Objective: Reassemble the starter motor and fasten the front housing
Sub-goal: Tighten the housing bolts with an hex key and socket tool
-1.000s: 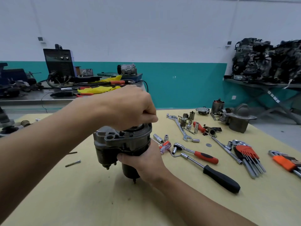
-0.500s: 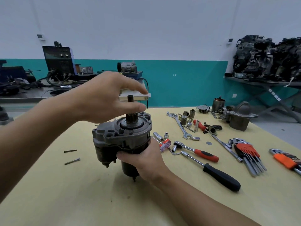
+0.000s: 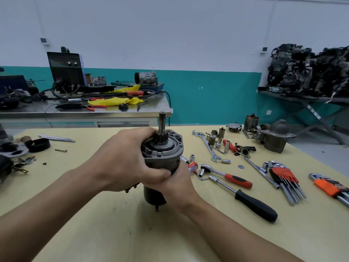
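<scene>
Grey metal starter motor [image 3: 162, 154], one, upright mid-table [image 3: 113, 233], shaft [image 3: 162, 120] up. Two hands on it: left hand [image 3: 124, 163] now wraps the top casing, half a second ago it hovered over the shaft; right hand [image 3: 177, 184] grips the lower body. Red hex key set [image 3: 283, 174] and orange hex key set [image 3: 328, 186] crowd the right edge; bare tabletop near and left

no readable text or numbers, marking on orange hex key holder [image 3: 329, 188] too blurred
</scene>
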`<state>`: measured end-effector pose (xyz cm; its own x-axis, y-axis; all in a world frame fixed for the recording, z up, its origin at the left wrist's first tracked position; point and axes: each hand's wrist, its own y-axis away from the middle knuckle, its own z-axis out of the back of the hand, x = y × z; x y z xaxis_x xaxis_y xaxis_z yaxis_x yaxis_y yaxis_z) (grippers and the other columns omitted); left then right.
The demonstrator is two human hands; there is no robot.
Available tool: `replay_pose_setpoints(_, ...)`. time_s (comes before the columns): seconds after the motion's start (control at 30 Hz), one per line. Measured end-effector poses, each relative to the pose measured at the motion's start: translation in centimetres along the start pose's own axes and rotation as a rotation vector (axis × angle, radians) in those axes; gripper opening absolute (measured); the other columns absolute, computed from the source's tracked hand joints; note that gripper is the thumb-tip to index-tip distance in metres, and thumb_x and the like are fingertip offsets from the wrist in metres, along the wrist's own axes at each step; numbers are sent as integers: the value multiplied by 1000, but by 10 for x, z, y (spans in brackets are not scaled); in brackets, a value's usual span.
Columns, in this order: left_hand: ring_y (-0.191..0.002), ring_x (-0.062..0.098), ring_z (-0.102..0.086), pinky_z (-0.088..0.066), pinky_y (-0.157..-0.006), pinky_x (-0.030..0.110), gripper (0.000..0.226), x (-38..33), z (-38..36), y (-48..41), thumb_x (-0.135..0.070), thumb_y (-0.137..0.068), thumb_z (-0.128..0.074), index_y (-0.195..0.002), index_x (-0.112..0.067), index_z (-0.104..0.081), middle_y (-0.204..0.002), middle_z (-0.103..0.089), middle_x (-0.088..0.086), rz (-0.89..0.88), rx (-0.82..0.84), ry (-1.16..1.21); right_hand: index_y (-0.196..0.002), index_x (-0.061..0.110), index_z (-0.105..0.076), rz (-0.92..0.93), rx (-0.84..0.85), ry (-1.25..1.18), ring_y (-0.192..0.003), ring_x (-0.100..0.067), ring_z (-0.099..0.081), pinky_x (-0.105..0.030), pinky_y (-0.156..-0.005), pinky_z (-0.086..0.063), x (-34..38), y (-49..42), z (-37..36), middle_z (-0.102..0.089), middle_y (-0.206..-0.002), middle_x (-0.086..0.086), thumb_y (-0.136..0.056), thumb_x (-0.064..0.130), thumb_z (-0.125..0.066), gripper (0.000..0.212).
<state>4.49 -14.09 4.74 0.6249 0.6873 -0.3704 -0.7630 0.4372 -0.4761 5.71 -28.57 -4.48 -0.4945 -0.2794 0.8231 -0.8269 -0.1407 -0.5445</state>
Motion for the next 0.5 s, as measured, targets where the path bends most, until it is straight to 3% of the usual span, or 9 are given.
replay_pose_setpoints(0.1, -97, -16, -57, -51, -78, 8, 62, -1, 0, 1, -58, -49, -79, -105, -49, -55, -91, -61, -42, -39, -8, 72, -106, 27, -75, -7, 22, 6, -96, -14, -73, -23, -77, -56, 1, 0, 1, -77, -102, 3, -73, -11, -76, 50)
replay_pose_setpoints(0.17, -94, -13, -61, -50, -78, 8, 53, 0, 2, 0, -52, -51, -82, -96, -52, -53, -100, -63, -39, -56, 10, 118, -106, 26, -75, -12, 33, 9, -95, -15, -73, -24, -77, -56, 2, 0, 0, -77, -102, 2, -73, -14, -75, 52)
replay_pose_setpoints(0.27, -93, -9, -64, -53, -78, 13, 53, 0, 2, 0, -48, -53, -84, -100, -49, -58, -103, -64, -35, -69, 23, 138, -105, 27, -75, -24, 28, 15, -95, -15, -72, -26, -77, -56, 2, 0, 0, -77, -101, 2, -73, -13, -76, 51)
replay_pose_setpoints(0.37, -95, -9, -63, -53, -80, 18, 71, 2, 0, 1, -49, -53, -83, -120, -36, -63, -98, -66, -34, -54, 10, 93, -103, 28, -76, -34, 20, 25, -93, -14, -72, -25, -77, -56, 3, 0, 0, -77, -100, 2, -72, -11, -77, 50)
replay_pose_setpoints(0.5, -103, -2, -59, -51, -90, 22, 104, 5, 4, 1, -70, -51, -78, -143, -39, -39, -111, -58, -31, 20, 91, -21, -109, 31, -73, -42, 28, 21, -97, -13, -73, -24, -77, -56, 3, 1, -2, -77, -105, 3, -75, -6, -79, 51)
